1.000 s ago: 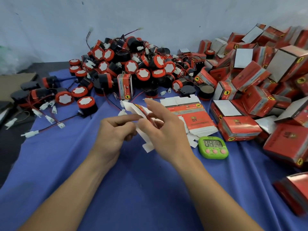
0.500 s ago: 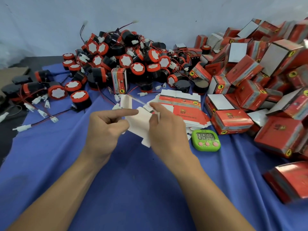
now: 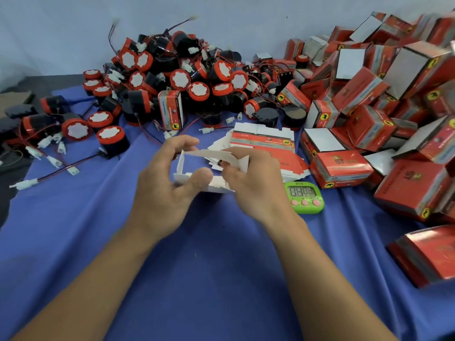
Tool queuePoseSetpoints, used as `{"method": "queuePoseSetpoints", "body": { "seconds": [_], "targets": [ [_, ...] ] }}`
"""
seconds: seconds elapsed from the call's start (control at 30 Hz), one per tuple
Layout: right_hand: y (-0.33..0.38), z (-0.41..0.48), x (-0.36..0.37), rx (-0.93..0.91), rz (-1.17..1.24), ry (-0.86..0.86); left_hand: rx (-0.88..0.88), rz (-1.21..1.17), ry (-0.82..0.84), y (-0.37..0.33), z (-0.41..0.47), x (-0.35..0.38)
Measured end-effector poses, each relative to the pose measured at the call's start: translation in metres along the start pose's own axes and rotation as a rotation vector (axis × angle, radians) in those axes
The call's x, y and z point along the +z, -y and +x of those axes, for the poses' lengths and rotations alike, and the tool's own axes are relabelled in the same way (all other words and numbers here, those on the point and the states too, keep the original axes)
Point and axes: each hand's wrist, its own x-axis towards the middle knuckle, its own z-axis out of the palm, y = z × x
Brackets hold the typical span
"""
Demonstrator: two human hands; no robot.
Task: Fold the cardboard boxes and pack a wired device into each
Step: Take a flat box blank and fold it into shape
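My left hand and right hand both gripping a half-opened cardboard box above the blue-covered table, flat box stack just behind, wired devices piled beyond, green timer beside my right wrist

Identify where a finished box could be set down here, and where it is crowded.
Bare blue cloth lies between the forearms, left of the left hand nearer than the loose white connector, and right of the right hand nearer than the green timer. Crowded: wired devices piled at the back, flat blanks behind the hands, folded boxes heaped right.
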Motion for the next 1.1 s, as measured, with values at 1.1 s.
{"method": "queuePoseSetpoints", "body": {
  "seconds": [1.1],
  "targets": [
    [-0.012,0.005,0.021,0.043,0.517,0.191,-0.312,-0.138,-0.109,0.002,0.003,0.017]
  ]
}}
